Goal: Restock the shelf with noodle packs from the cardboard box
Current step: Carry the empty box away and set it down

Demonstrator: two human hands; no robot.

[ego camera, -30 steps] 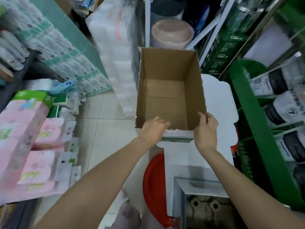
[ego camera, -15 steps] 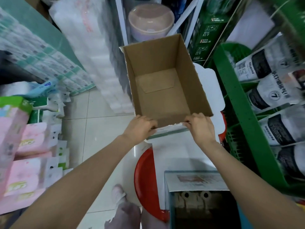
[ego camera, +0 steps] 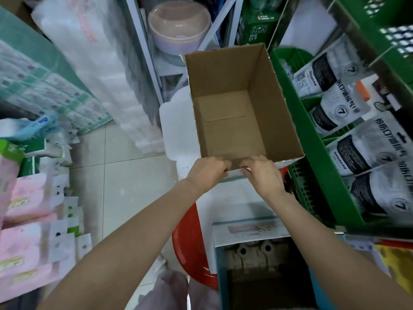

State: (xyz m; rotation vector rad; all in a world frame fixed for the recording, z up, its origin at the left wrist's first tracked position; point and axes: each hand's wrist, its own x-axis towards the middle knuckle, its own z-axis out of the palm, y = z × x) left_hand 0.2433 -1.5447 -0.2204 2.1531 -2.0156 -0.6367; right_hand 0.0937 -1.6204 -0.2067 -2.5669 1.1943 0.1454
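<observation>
An open brown cardboard box (ego camera: 232, 121) stands in front of me with nothing inside; its bare bottom shows. My left hand (ego camera: 206, 173) and my right hand (ego camera: 263, 175) both grip its near rim, fingers curled over the edge, close together near the middle. The box rests on a white flat board (ego camera: 178, 121). No noodle packs are visible in the box. A green shelf (ego camera: 312, 153) with white and black bags (ego camera: 348, 144) stands right of the box.
Stacked tissue packs (ego camera: 26, 211) line the left. White wrapped rolls (ego camera: 107, 70) and a pink basin (ego camera: 178, 30) stand behind. A red tub (ego camera: 190, 249) and an open teal-edged carton (ego camera: 257, 260) lie below my arms. Tiled floor (ego camera: 125, 182) lies left of the box.
My two hands slid inward along the near rim and now sit close together. The box has turned and shifted right toward the green shelf.
</observation>
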